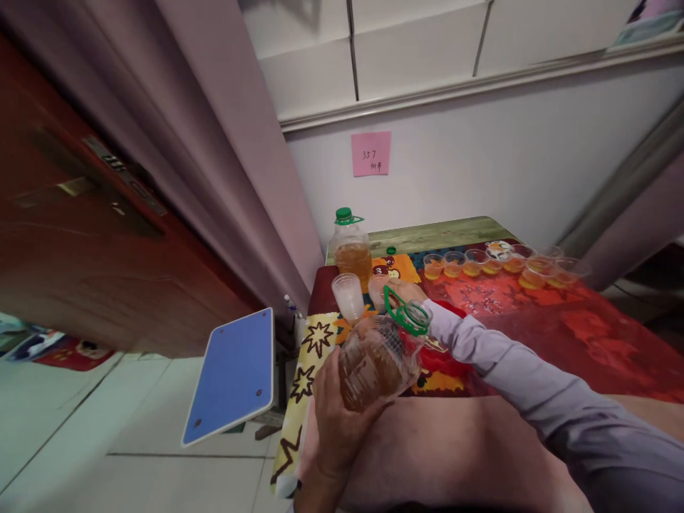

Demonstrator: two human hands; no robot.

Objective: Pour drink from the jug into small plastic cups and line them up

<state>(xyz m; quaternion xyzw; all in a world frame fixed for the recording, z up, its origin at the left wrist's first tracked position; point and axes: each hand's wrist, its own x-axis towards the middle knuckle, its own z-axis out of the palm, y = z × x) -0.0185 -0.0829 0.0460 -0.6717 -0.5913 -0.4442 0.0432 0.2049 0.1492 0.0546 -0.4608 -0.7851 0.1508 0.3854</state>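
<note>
My left hand [339,420] is wrapped round the lower part of a clear jug [374,363] with amber liquid, tilted to the right; its green-ringed mouth has no cap on. Beyond the jug, my right hand [405,291] has its fingers round a clear plastic cup [378,292], partly hidden behind the green handle. Just left of that cup is a stack of clear cups [348,298]. A second jug [353,256] with a green cap stands upright behind the stack. Several cups [473,263] holding a little orange liquid stand in a row at the back right.
The cups and jugs are on a table with a patterned cloth [319,338] and a red covering [513,313]. A loose green cap [391,251] lies near the back edge. A blue-topped stool [232,374] is at the left, by a curtain [267,214] and a brown door [107,235].
</note>
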